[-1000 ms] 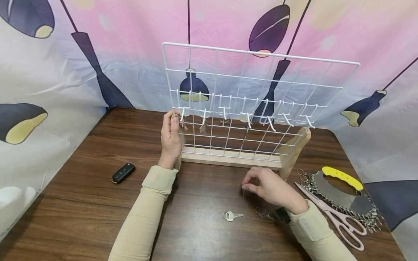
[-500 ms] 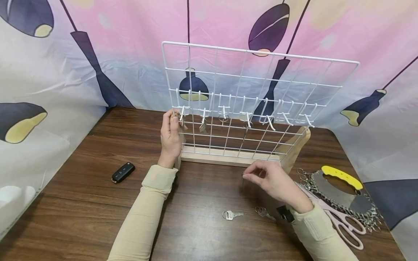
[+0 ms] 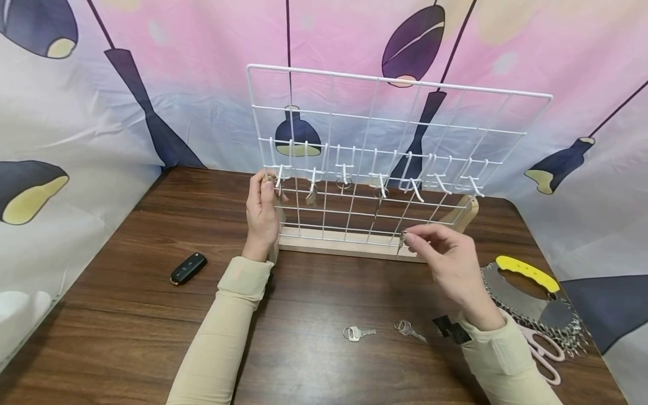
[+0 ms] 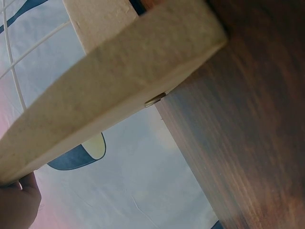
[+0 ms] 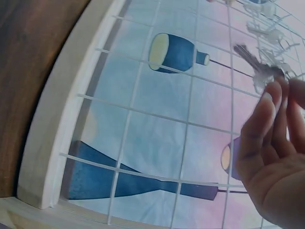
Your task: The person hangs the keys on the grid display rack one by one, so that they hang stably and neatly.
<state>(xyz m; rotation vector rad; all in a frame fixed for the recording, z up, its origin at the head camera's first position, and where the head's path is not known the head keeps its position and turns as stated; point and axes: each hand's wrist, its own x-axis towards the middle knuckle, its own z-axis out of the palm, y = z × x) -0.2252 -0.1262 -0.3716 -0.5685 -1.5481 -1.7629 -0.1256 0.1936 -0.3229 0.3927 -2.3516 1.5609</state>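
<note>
A white wire grid rack (image 3: 405,82) on a wooden base (image 3: 349,244) stands upright at the back, with a row of white hooks (image 3: 416,191) across it. My left hand (image 3: 262,219) grips its left wooden side post (image 4: 114,71). Several keys hang from the hooks at left and middle, one being a key with a ring (image 3: 311,195). Between thumb and fingers, my right hand (image 3: 453,264) pinches a metal key (image 5: 250,58), raised in front of the lower right grid. Two more keys lie on the table: a left key (image 3: 355,334) and a right key (image 3: 410,330).
A black car key fob (image 3: 189,268) lies left of my left forearm. At the right, a curved metal piece with a yellow handle (image 3: 527,274) and small rings along its edge lies beside pink scissors (image 3: 547,354), partly hidden by my right arm. A patterned cloth (image 3: 212,84) hangs behind.
My right hand has risen from low over the table toward the rack, carrying the key up and slightly right. My left hand keeps its grip on the post.
</note>
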